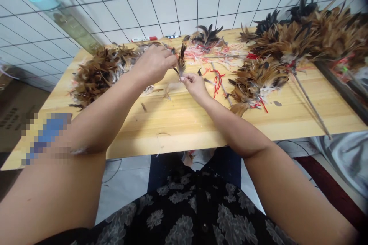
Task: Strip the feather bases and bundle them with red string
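Observation:
My left hand [153, 63] is closed in a pinch on the upper part of a small bunch of brown and black feathers [181, 63], held above the wooden table [184, 122]. My right hand [195, 84] pinches the same bunch at its quill end from below. A big heap of loose brown feathers [100, 72] lies just left of my left hand. Red string pieces [217, 80] lie to the right of my right hand.
Finished feather dusters on thin sticks [293, 46] are piled at the right of the table. A clear bottle with a teal cap [61, 17] stands at the back left. A marker pen [143, 39] lies at the far edge. A white tiled wall rises behind.

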`<state>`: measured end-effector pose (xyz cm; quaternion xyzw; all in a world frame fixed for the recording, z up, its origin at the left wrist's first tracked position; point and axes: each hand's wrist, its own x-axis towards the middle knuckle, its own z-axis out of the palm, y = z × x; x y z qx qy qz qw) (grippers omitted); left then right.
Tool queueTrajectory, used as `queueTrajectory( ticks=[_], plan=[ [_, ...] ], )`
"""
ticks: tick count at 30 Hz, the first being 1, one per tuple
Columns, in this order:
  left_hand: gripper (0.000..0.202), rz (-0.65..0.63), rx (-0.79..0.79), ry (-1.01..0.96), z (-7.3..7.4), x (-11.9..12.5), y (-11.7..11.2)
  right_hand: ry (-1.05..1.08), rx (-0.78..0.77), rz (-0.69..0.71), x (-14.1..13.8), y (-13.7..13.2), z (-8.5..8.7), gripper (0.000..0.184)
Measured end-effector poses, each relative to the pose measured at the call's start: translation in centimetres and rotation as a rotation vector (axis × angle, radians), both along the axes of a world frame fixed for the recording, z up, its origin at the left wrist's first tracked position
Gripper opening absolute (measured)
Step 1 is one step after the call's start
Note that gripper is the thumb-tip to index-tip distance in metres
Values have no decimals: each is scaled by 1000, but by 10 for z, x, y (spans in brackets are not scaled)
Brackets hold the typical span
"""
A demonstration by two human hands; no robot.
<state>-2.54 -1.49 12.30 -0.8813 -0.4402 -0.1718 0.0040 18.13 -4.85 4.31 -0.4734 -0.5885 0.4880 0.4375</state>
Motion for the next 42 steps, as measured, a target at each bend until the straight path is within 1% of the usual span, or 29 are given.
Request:
queueTrajectory(
  ticks=[4, 7, 10, 13, 15, 18, 21, 24, 29, 33, 38, 42],
  plan=[
    [32, 32, -27, -57, 2, 1, -3, 166, -111, 25, 0, -3, 3, 28],
    [34, 32, -65, -58, 7, 3, -4, 210, -162, 69, 2, -4, 6, 31],
    [34, 24, -102, -111, 11, 5, -6, 255, -230, 118, 4, -7, 11, 32],
    [34, 1, -118, -153, 12, 6, -7, 303, -304, 152, 4, -9, 16, 33],
    [31, -15, -114, -175, 10, 6, -8, 329, -334, 157, 3, -10, 18, 37],
    [30, -36, -106, -169, 6, 5, -9, 348, -336, 159, 2, -10, 19, 41],
    [33, -42, -93, -140, 2, 4, -11, 329, -318, 172, 2, -11, 17, 37],
    [35, -24, -79, -157, -1, 5, -13, 290, -291, 178, 2, -12, 14, 35],
    [32, 9, -108, -192, -7, 8, -14, 270, -239, 196, 1, -10, 12, 49],
    [33, 18, -127, -305, -11, 8, -12, 297, -257, 243, 3, -8, 11, 53],
    [31, -13, -154, -247, -15, 5, -13, 355, -281, 327, 5, -6, 7, 49],
    [28, 22, -168, -376, -19, 7, -16, 345, -271, 360, 5, -6, 4, 45]
  ],
)
